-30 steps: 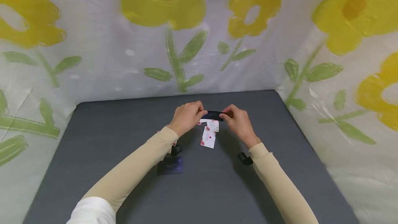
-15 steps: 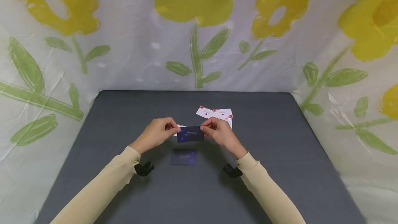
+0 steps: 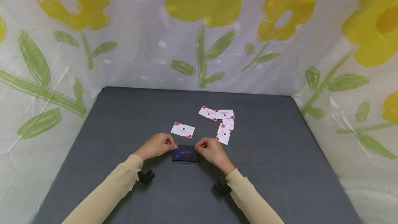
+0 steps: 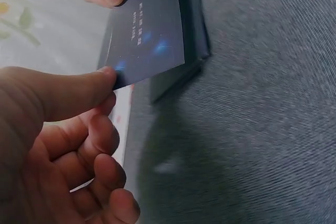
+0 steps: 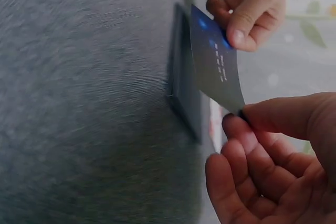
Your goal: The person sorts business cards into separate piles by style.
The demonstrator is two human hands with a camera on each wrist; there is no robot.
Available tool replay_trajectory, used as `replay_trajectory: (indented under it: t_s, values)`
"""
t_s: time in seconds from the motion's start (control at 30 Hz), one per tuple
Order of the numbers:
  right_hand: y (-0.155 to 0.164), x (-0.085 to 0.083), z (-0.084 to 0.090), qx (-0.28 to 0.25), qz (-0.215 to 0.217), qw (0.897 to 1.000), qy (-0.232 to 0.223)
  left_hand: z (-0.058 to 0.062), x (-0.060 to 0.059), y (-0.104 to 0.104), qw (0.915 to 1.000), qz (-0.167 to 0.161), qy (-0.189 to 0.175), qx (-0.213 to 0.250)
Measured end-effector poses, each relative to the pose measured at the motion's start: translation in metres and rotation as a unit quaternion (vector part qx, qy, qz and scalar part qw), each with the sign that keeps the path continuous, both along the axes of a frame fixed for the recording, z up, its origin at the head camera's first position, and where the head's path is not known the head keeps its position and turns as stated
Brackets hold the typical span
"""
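Observation:
A dark blue business card [image 3: 185,153] with small pale print and bluish glints is held level between both hands. My left hand [image 3: 158,147] pinches its left far corner between thumb and forefinger. At the right far corner, my right hand [image 3: 212,152] grips it the same way. The left wrist view shows the card [image 4: 147,30] tilted just above a dark, flat, thick-edged block [image 4: 195,24], perhaps a stack of cards or a box. In the right wrist view the card [image 5: 212,59] bends slightly, apart from that block [image 5: 181,77]. The card mostly covers the block in the head view.
A white card with red flowers [image 3: 182,130] lies just beyond the hands. Several similar white cards [image 3: 225,114] lie partly overlapping farther right. The grey tabletop [image 3: 267,141] ends at a flower-printed curtain [image 3: 140,44].
Both hands have brought the dark card from above the white cards back toward the body, then lowered it over the dark block. The white cards are now uncovered. The head view has shifted.

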State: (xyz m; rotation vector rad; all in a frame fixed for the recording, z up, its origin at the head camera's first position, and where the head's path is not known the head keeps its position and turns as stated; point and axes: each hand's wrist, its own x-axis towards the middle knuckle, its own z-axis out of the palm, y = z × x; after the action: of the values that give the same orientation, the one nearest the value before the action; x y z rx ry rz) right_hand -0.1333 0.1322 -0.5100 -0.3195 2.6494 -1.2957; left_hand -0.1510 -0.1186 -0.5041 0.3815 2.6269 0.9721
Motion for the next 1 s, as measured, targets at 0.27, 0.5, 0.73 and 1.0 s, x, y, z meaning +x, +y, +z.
replay_trajectory:
  t_s: [0.27, 0.5, 0.73, 1.0]
  values:
    - [-0.003, 0.001, -0.012, 0.081, -0.003, 0.996, 0.026, -0.014, 0.002, 0.005, 0.9996, 0.009, -0.006, -0.026]
    - [-0.006, 0.000, -0.013, 0.114, 0.018, 0.993, 0.036, -0.020, 0.005, 0.007, 0.9983, 0.015, 0.017, -0.053]
    - [-0.007, 0.003, -0.014, 0.142, 0.025, 0.988, 0.062, -0.021, 0.006, 0.010, 0.9971, 0.026, 0.029, -0.065]
    - [0.001, 0.005, -0.015, 0.129, 0.077, 0.986, 0.066, -0.023, 0.011, 0.007, 0.9985, 0.021, 0.033, -0.037]
